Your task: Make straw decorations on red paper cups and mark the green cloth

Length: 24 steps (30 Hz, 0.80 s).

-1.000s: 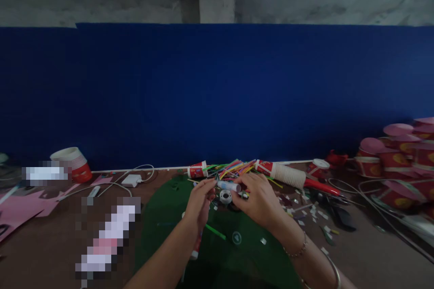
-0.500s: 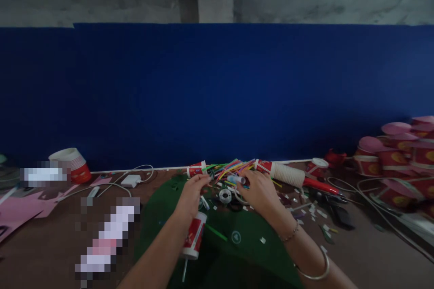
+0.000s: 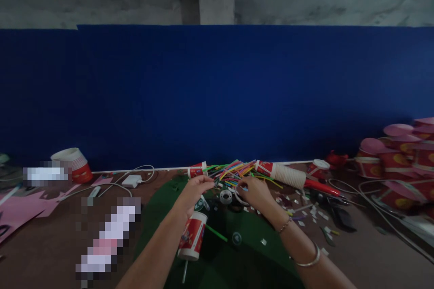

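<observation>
Nearest: red paper cup (image 3: 193,237) on its side on green mat (image 3: 251,264), pale straw (image 3: 185,272) jutting from its near end; probably laid there to free both hands. Loose green straw (image 3: 217,233) just beside it. Left hand (image 3: 197,191) above the cup's far end, thumb and fingertips brought close; can't tell if anything is pinched. Right hand (image 3: 257,192) curled in beside a white ring (image 3: 238,196), contents hidden. White spool (image 3: 225,197) between the hands, likely kept central for easy reach. Beyond: heaped coloured straws (image 3: 233,170), then blue partition (image 3: 217,95).
</observation>
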### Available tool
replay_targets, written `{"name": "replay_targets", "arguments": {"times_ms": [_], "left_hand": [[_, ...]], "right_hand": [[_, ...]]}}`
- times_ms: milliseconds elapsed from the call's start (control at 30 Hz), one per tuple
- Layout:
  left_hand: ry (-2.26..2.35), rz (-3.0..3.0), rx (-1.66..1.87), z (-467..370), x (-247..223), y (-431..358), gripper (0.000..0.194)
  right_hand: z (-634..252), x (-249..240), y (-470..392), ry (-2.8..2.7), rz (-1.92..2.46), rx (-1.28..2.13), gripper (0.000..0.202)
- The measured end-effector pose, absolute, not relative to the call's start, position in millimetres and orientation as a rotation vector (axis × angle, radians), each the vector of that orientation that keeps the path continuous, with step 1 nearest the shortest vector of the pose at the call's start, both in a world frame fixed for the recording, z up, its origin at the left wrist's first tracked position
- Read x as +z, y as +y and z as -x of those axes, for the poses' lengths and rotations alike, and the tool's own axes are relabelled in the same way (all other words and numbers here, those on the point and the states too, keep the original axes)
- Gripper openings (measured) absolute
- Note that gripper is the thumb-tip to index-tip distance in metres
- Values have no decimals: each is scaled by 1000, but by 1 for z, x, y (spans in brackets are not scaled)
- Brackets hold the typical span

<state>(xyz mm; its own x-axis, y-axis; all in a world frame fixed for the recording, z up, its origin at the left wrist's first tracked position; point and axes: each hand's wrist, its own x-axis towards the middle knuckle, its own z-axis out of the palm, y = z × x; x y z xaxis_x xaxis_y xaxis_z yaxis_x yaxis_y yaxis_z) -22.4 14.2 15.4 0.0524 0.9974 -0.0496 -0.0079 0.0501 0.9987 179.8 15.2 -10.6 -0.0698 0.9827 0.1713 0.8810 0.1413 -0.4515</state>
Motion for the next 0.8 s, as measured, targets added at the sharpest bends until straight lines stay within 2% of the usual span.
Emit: {"name": "replay_targets", "arguments": {"times_ms": [133, 333, 600, 700, 800], "left_hand": [[1087, -1115, 1076, 10, 11, 7, 10], [1063, -1096, 1065, 3, 10, 2, 10], [1212, -1353, 1115, 13, 14, 7, 7], [1493, -1543, 1277, 34, 9, 15, 28], [1704, -1331, 1186, 55, -2, 22, 32]], "right_hand": [[-159, -11, 11, -1714, 1292, 829, 22], [-149, -12, 4, -1517, 1179, 1036, 16], [-151, -11, 5, -1551, 1209, 846, 18], [-154, -13, 8, -1541, 1268, 838, 18], [-155, -16, 10, -1587, 1271, 813, 19]]}}
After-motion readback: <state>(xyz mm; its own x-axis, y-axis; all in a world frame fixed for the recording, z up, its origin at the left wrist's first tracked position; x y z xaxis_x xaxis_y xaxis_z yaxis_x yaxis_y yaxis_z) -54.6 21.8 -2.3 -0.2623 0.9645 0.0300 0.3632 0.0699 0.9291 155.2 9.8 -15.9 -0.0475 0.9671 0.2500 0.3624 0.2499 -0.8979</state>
